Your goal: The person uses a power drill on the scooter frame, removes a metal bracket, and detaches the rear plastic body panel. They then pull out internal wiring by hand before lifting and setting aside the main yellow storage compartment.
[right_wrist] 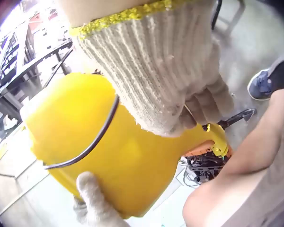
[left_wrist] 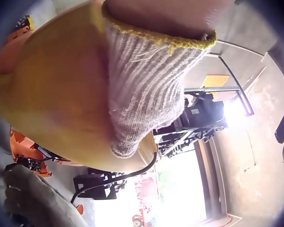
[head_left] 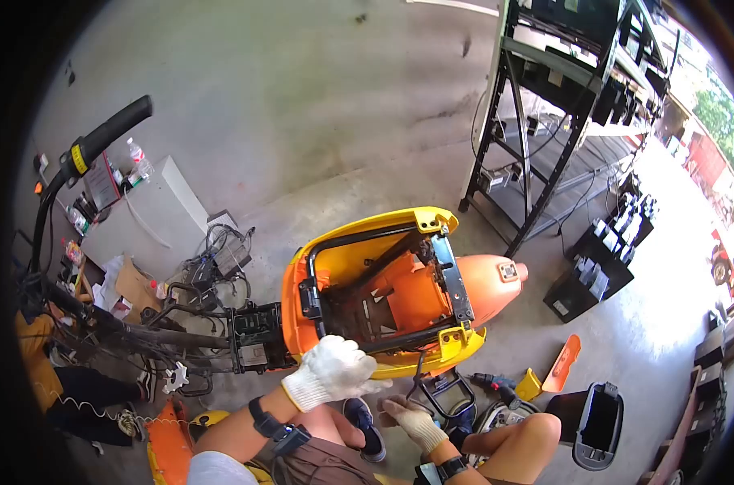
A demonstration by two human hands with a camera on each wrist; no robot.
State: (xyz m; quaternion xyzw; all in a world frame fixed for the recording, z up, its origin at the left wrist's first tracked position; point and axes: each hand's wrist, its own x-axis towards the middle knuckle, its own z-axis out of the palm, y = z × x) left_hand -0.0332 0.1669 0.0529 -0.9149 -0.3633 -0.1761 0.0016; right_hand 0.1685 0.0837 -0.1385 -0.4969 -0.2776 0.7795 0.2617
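Observation:
In the head view the gloved left hand [head_left: 334, 372] is at the lower edge of the yellow body panel [head_left: 391, 368]. In the right wrist view the left hand's thumb lies on the outer face of the yellow panel [right_wrist: 118, 156], the rest of that hand at its edge. The gloved right hand [head_left: 411, 420] is below the panel, apart from the left hand, with its fingers bent. A thin black cable [right_wrist: 102, 130] runs across the panel to the right hand [right_wrist: 156, 71], which holds it; the exact contact is hidden behind the glove.
The orange tail piece [head_left: 488, 287] and black frame tubes adjoin the panel. A handlebar [head_left: 116, 129] rises at left. On the floor at right are a drill [head_left: 496, 384], an orange piece [head_left: 562, 364] and a black bin [head_left: 597, 428]. Metal shelving [head_left: 537, 162] stands behind.

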